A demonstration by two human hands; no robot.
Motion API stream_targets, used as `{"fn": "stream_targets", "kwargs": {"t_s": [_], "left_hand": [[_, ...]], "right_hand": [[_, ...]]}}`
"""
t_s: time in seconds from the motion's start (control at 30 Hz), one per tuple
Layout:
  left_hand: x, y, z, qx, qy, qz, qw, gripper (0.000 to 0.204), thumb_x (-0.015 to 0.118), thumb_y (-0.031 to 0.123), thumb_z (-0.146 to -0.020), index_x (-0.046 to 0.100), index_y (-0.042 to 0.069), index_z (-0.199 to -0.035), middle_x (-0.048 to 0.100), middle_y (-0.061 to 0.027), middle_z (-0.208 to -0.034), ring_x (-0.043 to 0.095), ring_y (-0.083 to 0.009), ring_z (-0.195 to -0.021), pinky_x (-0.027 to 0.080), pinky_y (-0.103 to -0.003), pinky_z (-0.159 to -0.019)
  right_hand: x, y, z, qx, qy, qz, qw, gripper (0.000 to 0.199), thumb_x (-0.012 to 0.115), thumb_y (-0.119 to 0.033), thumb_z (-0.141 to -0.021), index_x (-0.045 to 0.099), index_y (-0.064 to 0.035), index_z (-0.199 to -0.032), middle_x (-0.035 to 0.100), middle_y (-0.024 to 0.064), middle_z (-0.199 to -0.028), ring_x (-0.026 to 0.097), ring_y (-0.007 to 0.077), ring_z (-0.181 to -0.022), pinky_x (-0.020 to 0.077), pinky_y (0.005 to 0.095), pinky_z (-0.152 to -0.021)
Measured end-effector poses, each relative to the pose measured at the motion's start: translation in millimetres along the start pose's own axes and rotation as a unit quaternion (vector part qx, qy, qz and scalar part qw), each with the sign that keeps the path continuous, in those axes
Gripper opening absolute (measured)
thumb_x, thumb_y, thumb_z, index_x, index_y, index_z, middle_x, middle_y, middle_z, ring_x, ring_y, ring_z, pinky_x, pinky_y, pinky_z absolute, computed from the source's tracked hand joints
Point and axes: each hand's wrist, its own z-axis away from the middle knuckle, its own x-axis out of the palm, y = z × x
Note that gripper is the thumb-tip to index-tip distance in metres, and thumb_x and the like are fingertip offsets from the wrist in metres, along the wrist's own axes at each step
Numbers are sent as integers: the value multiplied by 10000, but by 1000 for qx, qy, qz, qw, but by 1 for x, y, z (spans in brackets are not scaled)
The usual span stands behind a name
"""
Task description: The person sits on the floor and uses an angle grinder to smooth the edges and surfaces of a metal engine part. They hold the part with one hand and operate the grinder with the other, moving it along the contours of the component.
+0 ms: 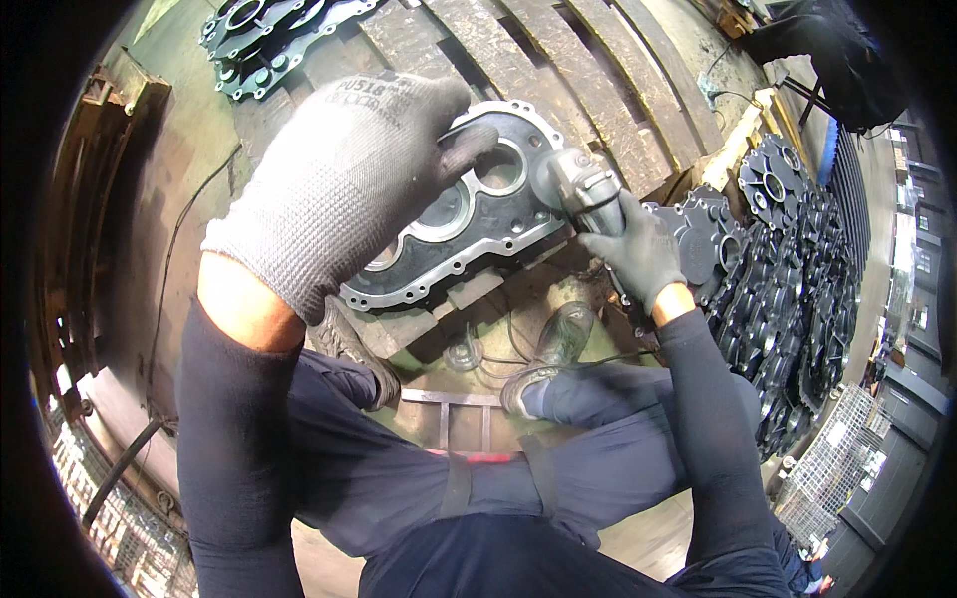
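A dark cast metal housing (480, 224) with large round bores and a bright machined rim lies tilted across a wooden pallet in front of me. My right hand (643, 254), in a grey glove, is closed around a grey hand-held angle grinder (588, 184). The grinder's head is at the casting's right end; whether it touches is hard to see. Over the casting's far left side is my left hand (349, 149), also gloved. Its thumb reaches over the casting's face and its fingers curl at the far edge, their tips hidden.
More dark castings (264, 45) lie on the pallet (488, 50) at the far left. A tall pile of similar castings (788, 289) stands at my right. Cables run over the floor near my shoes (563, 334). A wire mesh cage (832, 458) is at the lower right.
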Motion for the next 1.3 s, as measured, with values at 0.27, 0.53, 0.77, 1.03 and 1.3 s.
{"fn": "stream_targets", "kwargs": {"t_s": [0.27,0.53,0.77,1.03,1.3], "left_hand": [[-4,-7,10,-57,-25,34,997,404,693,402,-1122,794,37,-1263,812,-202,-1096,814,-349,-973,636,-452,-868],[-7,-16,23,-46,-23,-9,999,412,703,413,-1116,798,34,-1247,815,-220,-1070,812,-365,-992,631,-466,-886],[-12,-16,30,-54,-29,-34,998,427,692,403,-1125,791,14,-1269,824,-220,-1088,822,-356,-995,642,-453,-895],[-15,-17,34,-47,-33,-61,996,475,660,467,-1134,788,38,-1293,824,-210,-1076,819,-352,-976,642,-458,-889],[-17,-8,38,-18,5,-43,999,435,636,471,-1150,798,70,-1205,824,-184,-995,816,-340,-899,649,-462,-829]], "right_hand": [[-23,6,-34,32,94,-81,992,634,942,-427,-876,732,-23,-1317,831,251,-1147,828,381,-1043,637,471,-944],[-66,11,11,11,136,-417,899,386,910,-282,-976,761,-7,-1202,764,25,-954,691,104,-778,569,292,-718],[-36,-3,41,3,106,-330,938,430,913,-221,-944,743,3,-1270,784,41,-991,709,105,-826,587,302,-754],[-20,-15,76,-22,-46,-133,990,713,955,-433,-810,745,-66,-1385,830,219,-1158,810,385,-1087,612,464,-991],[0,-33,80,-39,-106,-43,993,659,925,-462,-814,747,-58,-1303,813,254,-1143,788,439,-1107,603,521,-969]]}}
